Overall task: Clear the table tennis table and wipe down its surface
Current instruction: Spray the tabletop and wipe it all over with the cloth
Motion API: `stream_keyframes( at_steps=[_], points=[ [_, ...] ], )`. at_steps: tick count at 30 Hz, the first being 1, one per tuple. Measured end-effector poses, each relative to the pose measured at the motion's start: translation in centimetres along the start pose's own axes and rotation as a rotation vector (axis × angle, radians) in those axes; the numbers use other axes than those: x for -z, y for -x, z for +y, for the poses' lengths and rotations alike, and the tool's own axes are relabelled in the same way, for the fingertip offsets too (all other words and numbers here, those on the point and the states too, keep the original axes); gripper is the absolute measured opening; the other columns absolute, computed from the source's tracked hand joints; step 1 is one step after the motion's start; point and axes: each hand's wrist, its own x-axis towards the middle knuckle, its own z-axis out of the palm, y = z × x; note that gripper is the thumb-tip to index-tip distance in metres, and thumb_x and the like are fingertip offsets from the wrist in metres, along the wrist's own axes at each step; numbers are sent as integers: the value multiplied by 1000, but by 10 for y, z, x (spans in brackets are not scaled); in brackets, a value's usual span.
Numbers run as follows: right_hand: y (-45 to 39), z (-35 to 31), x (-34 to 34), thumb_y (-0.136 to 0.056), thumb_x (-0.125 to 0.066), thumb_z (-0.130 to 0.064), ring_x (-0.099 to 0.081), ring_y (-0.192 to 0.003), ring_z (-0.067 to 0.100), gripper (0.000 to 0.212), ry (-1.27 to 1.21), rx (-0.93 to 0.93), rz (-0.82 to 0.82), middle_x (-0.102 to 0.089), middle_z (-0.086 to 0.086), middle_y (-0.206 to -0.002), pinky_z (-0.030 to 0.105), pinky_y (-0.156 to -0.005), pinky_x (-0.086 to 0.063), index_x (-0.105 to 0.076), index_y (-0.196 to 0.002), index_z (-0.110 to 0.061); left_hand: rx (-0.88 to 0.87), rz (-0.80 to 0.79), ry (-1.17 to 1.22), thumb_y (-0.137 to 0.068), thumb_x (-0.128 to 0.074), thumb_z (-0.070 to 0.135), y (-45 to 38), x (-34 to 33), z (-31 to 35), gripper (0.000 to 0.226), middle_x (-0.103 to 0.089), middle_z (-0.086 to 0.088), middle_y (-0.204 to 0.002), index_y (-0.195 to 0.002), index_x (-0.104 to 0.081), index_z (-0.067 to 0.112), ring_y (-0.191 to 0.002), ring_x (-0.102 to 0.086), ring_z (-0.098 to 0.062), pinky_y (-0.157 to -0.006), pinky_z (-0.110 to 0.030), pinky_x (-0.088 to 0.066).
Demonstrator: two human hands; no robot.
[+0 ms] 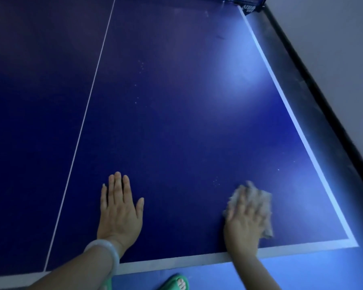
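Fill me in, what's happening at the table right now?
A person is wiping the blue table tennis table. The right hand presses a pale cloth flat on the surface near the table's near right corner; hand and cloth are blurred. The left hand rests flat, fingers straight, close to the white centre line. Small pale specks show further up the surface. The net is just visible at the top.

I am laying my left hand (119,208) flat on the table (176,122), fingers straight; my right hand (244,221) is pressing down nearer its side edge.
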Motion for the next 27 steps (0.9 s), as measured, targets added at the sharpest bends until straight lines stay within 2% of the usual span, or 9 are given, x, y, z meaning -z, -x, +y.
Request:
stream_keyframes(
  at_steps=[3, 6, 8, 12, 13, 17, 22, 24, 27],
  points=[
    [27, -42, -17, -98, -33, -29, -8, -149, 43, 61, -16, 605, -70, -15, 11, -163, 64, -115, -15, -20, -156, -19, 5, 4, 5, -95, -13, 48, 0, 1, 1, 76, -22, -22, -157, -148, -27, -4, -148, -18, -33, -119, -52, -20],
    [-12, -33, -10, -102, -34, -35, -4, -151, 33, 58, -31, 857, -70, -7, 0, -165, 55, -119, -10, -19, -157, -25, 9, 3, 11, -95, -13, 49, 0, 1, 1, 76, -21, -21, -158, -149, -27, -3, -148, -17, -33, -119, -52, -20],
    [-47, -6, -3, -98, -31, -25, -9, -148, 44, 57, 68, 756, -15, -16, 9, -163, 62, -116, -17, -27, -154, -16, 10, 6, 8, -96, -12, 49, 0, 1, 0, 76, -21, -21, -158, -149, -26, -3, -148, -17, -32, -119, -52, -20],
    [-79, 34, 9, -106, -24, -29, 2, -150, 41, 54, -185, -186, -82, -3, 16, -164, 56, -119, -1, -12, -157, -20, 10, -2, 22, -96, -12, 49, 0, 1, 1, 75, -20, -21, -158, -149, -27, -2, -148, -17, -31, -119, -52, -20],
    [-71, 21, 9, -106, -25, -30, 1, -149, 41, 53, -192, -236, -76, -3, 17, -163, 54, -119, 1, -11, -157, -21, 12, -2, 22, -96, -10, 50, 0, 1, 1, 76, -20, -21, -158, -149, -27, -2, -148, -17, -31, -119, -52, -21],
    [-27, -57, -10, -103, -19, -35, 18, -147, 43, 60, -84, 353, -85, 13, 15, -162, 59, -117, 7, 5, -156, -22, 19, -9, 14, -97, 2, 51, 0, 3, 2, 79, -18, -19, -159, -150, -26, -1, -149, -15, -31, -119, -51, -20],
    [-70, -99, -16, -105, -20, -41, 16, -150, 28, 56, -3, 967, -165, 9, -1, -165, 52, -120, 3, -5, -158, -27, 18, 5, 19, -97, 6, 52, 0, 2, 2, 80, -18, -19, -159, -150, -25, -1, -149, -16, -30, -119, -51, -22],
    [-117, -77, -17, -105, -25, -33, 10, -149, 41, 57, 117, 881, -142, 6, 9, -164, 59, -117, -3, -8, -158, -19, 22, 3, 22, -98, 0, 51, 0, 2, 1, 77, -19, -19, -159, -150, -25, -1, -149, -16, -31, -118, -52, -23],
    [-167, -20, -10, -105, -30, -26, 9, -147, 47, 60, 32, 270, -170, 10, 15, -163, 63, -116, -3, -4, -157, -15, 21, 4, 30, -97, -10, 49, 0, 0, 0, 74, -18, -19, -159, -150, -25, 0, -149, -16, -31, -118, -52, -23]
  ],
)
